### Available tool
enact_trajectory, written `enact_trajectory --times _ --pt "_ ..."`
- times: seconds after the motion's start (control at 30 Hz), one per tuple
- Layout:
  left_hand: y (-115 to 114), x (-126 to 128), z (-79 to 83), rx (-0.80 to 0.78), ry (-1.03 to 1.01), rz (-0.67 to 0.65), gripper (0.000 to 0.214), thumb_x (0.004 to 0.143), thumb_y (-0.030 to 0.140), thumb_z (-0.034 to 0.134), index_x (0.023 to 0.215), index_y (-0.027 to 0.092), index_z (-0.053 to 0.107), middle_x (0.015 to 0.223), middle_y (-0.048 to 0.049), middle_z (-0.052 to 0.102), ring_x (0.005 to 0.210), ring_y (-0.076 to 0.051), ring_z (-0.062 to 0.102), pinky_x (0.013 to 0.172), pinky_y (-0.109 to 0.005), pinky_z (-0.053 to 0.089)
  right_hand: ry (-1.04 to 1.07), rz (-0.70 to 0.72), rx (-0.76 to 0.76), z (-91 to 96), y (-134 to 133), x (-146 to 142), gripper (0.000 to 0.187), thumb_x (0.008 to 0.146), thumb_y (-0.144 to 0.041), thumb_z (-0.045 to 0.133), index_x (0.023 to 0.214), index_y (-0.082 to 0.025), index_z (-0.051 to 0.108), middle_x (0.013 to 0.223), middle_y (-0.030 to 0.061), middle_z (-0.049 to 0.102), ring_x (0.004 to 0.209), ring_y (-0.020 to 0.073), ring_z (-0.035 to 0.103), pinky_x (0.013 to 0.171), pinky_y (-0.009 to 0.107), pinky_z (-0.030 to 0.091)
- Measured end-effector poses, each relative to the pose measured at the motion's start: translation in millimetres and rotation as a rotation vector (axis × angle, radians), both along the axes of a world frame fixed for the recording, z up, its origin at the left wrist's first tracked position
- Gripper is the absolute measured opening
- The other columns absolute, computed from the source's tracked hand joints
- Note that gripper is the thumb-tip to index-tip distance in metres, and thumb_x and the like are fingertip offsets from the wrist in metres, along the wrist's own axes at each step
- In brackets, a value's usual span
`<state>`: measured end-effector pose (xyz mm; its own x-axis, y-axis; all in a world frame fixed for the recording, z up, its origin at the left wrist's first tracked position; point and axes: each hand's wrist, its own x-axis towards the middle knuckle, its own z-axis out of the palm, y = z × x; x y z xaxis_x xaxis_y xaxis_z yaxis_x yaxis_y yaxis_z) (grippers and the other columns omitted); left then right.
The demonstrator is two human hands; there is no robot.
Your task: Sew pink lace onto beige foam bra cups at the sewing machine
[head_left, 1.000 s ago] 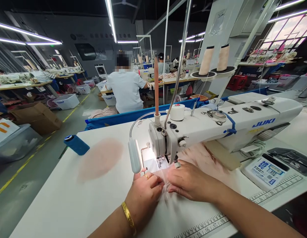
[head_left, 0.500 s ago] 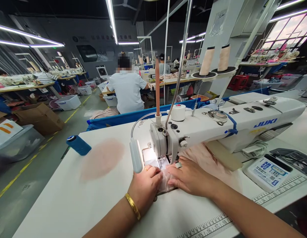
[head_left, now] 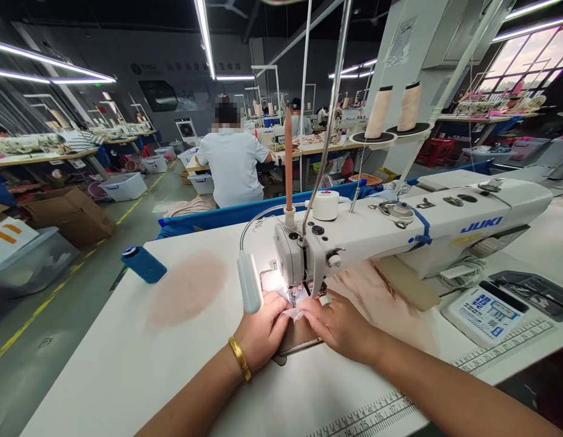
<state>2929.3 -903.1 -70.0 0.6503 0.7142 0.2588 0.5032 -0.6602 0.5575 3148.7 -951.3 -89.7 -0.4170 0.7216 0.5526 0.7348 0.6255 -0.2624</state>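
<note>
A white sewing machine (head_left: 377, 237) stands on the white table, its needle area lit by a small lamp (head_left: 249, 282). Just in front of the presser foot, a thin pale pink fabric (head_left: 296, 314) is pinched between the fingers of both hands. My left hand (head_left: 263, 325), below a gold bangle, grips the fabric's left side. On the right side, my right hand (head_left: 343, 321) grips it close to the needle; a ring shows on one finger. More light pink fabric (head_left: 372, 291) lies under the machine arm. The fingertips partly hide the fabric's edge.
A blue thread spool (head_left: 144, 264) lies at the table's left. Two peach thread cones (head_left: 379, 113) stand on a holder behind the machine. A white control box (head_left: 484, 312) sits at right, near a printed ruler strip (head_left: 367, 419). A co-worker (head_left: 233, 161) sits ahead.
Both hands have moved slightly forward toward the needle, with the fabric. Less fabric shows in front of the fingers, and more of the machine's bed plate is uncovered.
</note>
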Motion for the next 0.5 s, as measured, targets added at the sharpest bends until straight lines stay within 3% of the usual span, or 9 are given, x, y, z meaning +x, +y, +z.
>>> enact_trajectory --times 0.17,0.27,0.5 --pt "-11 8 0.6 0.007 -0.053 0.068 0.019 0.079 0.020 0.059 0.097 0.024 0.063 0.095 -0.0045 0.065 0.094 -0.025 0.061 0.082 -0.036 0.050 0.118 -0.012 -0.031 8.6 -1 -3 0.029 0.109 -0.022 0.038 0.092 -0.023 0.062 0.082 0.0025 0.071 0.079 0.0209 0.061 0.075 0.033 0.048" --pt "-17 14 2.3 0.048 -0.062 0.142 0.013 0.082 0.030 0.068 0.091 0.023 0.061 0.090 -0.0029 0.063 0.088 -0.024 0.059 0.077 -0.035 0.048 0.111 -0.004 -0.060 9.4 -1 -3 0.032 0.110 -0.024 0.037 0.090 -0.023 0.061 0.080 0.0017 0.070 0.077 0.0202 0.061 0.074 0.033 0.047" --pt "-20 16 5.4 0.172 -0.097 0.179 0.009 0.091 0.021 0.052 0.084 0.022 0.058 0.083 -0.0013 0.062 0.081 -0.021 0.059 0.080 -0.040 0.037 0.059 0.008 0.014 11.4 -2 -3 0.036 0.112 -0.026 0.033 0.087 -0.022 0.060 0.075 0.0019 0.067 0.075 0.0204 0.054 0.072 0.032 0.044"
